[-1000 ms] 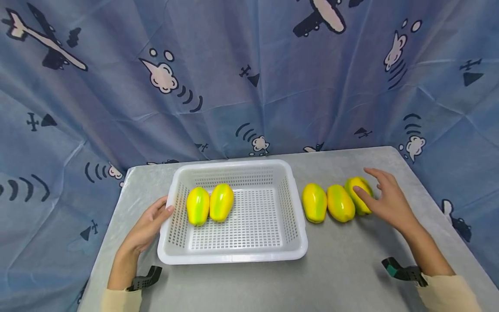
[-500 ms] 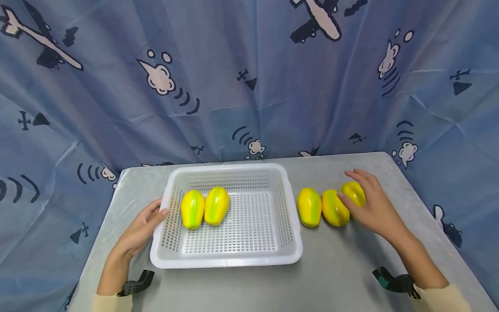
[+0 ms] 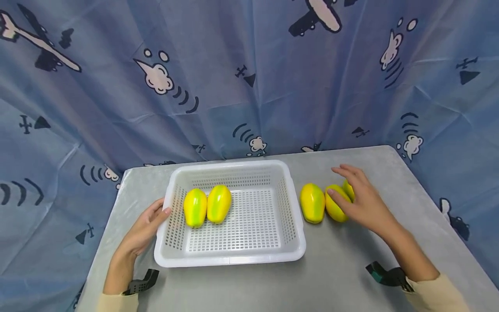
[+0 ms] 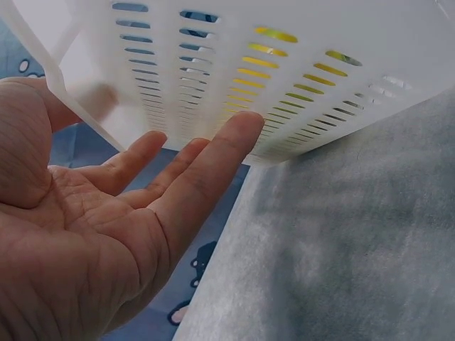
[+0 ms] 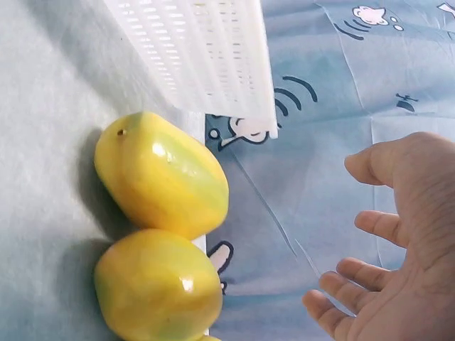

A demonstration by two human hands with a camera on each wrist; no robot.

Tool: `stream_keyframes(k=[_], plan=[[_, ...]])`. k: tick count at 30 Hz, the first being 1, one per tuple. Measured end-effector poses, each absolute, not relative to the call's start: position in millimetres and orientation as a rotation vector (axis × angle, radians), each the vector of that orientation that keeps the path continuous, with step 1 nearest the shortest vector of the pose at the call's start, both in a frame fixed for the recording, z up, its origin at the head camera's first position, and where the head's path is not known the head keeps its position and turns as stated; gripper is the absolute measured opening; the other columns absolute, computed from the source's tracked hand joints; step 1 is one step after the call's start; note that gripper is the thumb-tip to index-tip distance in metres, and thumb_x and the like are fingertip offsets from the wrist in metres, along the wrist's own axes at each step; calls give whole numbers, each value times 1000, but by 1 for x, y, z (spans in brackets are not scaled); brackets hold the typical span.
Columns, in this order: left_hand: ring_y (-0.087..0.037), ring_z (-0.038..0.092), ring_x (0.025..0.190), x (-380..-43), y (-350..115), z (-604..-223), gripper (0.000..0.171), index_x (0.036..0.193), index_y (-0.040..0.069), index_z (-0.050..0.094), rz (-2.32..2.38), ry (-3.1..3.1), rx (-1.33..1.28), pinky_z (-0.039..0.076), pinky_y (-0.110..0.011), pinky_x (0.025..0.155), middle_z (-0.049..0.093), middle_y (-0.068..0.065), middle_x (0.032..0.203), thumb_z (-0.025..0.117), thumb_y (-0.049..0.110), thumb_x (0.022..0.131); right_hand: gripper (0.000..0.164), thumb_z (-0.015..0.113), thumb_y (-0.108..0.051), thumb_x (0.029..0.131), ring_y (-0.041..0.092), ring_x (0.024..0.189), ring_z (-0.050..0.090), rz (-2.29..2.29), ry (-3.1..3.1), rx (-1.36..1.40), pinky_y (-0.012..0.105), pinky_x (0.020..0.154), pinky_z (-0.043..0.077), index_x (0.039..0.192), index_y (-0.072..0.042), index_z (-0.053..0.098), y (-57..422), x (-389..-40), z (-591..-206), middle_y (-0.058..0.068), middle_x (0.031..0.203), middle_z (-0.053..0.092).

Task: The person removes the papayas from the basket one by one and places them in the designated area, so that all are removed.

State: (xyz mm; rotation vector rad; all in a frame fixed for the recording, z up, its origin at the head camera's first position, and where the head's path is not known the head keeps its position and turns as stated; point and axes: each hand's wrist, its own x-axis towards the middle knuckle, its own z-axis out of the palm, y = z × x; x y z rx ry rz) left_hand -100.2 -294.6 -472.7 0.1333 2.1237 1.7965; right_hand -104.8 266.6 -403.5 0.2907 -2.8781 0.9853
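Observation:
A white perforated plastic basket (image 3: pixel 230 261) stands on the table with two yellow-green papayas inside, a left one (image 3: pixel 195 208) and a right one (image 3: pixel 219 203). My left hand (image 3: pixel 142 227) holds its left rim, thumb over the edge and fingers (image 4: pixel 206 174) against the outer wall. Right of the basket three more papayas lie in a row: the nearest to it (image 3: pixel 312 203), the middle one (image 3: pixel 335 208) and the far right one (image 3: pixel 348 189), partly hidden by my right hand (image 3: pixel 362 203). That hand hovers above the row, fingers spread and holding nothing.
The grey table (image 3: pixel 257 288) reaches back to a blue curtain (image 3: pixel 218 86) printed with planes and clouds. Black wrist straps sit on both arms, the left one (image 3: pixel 142 281) and the right one (image 3: pixel 387 276).
My right hand has moved left, from the far right papaya to above the middle one. The left hand stays on the basket rim, and the papayas lie as before.

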Motion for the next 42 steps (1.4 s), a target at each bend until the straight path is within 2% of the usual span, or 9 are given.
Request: stream_keyframes(k=[15,25,35,42], plan=[[-20,77,106,-99,-296,-471,62,165,1,20,1800,2124,120,67,-47,83,44,-40,151,45,28,115,60,70,-28,102,51,149,40,948,-2923,410,81,112,37,156,-11,49,242,-115,-386,23,167,36],[-20,76,107,-100,-294,-472,64,166,3,19,1785,2140,105,67,-46,84,44,-40,152,46,29,115,58,72,-26,102,46,151,40,989,-2893,492,78,116,35,155,-14,51,231,-118,-381,18,166,41],[-17,76,108,-104,-293,-474,63,166,1,19,1788,2143,137,67,-43,86,44,-39,152,46,28,115,55,72,-24,101,40,152,43,961,-2892,643,74,116,39,153,-16,54,221,-123,-378,12,165,44],[-17,76,105,-104,-292,-472,62,164,0,21,1798,2134,134,67,-43,84,45,-39,149,45,28,115,56,75,-23,100,40,150,45,950,-2896,733,72,116,42,152,-15,55,210,-128,-379,13,164,45]])
